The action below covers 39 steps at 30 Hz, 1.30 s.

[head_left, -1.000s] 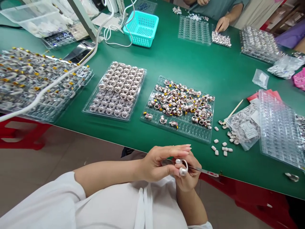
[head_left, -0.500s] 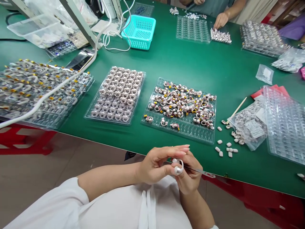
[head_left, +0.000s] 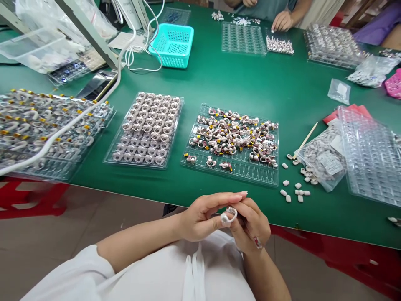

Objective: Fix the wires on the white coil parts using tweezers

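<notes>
Low in front of my white top, a small white C-shaped ear-clip earphone (head_left: pixel 229 217) sits between my hands. My left hand (head_left: pixel 200 217) pinches it, thumb against its rounded end, fingers reaching over the top. My right hand (head_left: pixel 253 221) curls against the other side and grips slim metal tweezers (head_left: pixel 257 242); their red-marked end pokes out below the fingers, and their tips are hidden. Just beyond the hands, a clear tray (head_left: pixel 253 173) carries a pile of similar earphone parts with yellow tabs. Small white caps (head_left: pixel 286 183) lie loose to its right.
Left of the pile stands a tray of white shells (head_left: pixel 145 129), then stacked trays (head_left: pixel 50 129) crossed by a white cable (head_left: pixel 59 133). A turquoise basket (head_left: pixel 173 46) is farther back. At right are a bag of parts (head_left: pixel 326 161) and clear trays (head_left: pixel 369 154). A co-worker's hand (head_left: pixel 282 21) works opposite.
The tweezers have swung from pointing right to pointing down along my right hand. The earphone has turned slightly and shifted left. The whole view has shifted a little.
</notes>
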Tool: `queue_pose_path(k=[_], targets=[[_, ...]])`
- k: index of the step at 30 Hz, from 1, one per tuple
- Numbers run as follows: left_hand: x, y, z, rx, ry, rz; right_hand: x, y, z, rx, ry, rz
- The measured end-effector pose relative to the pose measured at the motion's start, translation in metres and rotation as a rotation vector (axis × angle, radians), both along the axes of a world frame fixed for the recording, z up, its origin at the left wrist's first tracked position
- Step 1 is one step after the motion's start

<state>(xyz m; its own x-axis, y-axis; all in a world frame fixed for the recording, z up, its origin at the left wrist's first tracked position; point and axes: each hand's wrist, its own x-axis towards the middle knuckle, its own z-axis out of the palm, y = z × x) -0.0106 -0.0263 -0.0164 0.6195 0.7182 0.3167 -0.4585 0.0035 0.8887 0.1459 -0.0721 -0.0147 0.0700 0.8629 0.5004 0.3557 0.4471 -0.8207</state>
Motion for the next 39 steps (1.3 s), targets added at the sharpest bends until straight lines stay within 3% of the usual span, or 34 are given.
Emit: queue_pose_path(k=[6, 12, 15, 23, 34, 36, 39], targets=[[-0.002, -0.003, 0.000, -0.018, 0.154, 0.045, 0.002, 0.001, 0.004, 0.018, -0.039, -0.013], [-0.005, 0.006, 0.007, 0.237, 0.340, 0.340, 0.009, 0.000, -0.001, -0.058, -0.100, -0.064], [-0.006, 0.012, 0.014, 0.301, 0.370, 0.412, 0.010, 0.001, -0.001, -0.068, -0.107, -0.051], [-0.006, 0.007, 0.026, 0.259, 0.481, 0.386, 0.006, 0.000, 0.000, -0.152, 0.030, -0.013], [-0.010, 0.002, 0.040, 0.615, 0.523, 0.279, 0.008, -0.004, -0.003, -0.257, 0.202, 0.165], [-0.011, 0.002, 0.043, 0.556, 0.511, 0.238, 0.010, -0.006, -0.005, -0.266, 0.232, 0.180], [-0.012, 0.003, 0.046, 0.295, 0.555, 0.198, 0.011, -0.008, -0.008, -0.247, 0.266, 0.162]])
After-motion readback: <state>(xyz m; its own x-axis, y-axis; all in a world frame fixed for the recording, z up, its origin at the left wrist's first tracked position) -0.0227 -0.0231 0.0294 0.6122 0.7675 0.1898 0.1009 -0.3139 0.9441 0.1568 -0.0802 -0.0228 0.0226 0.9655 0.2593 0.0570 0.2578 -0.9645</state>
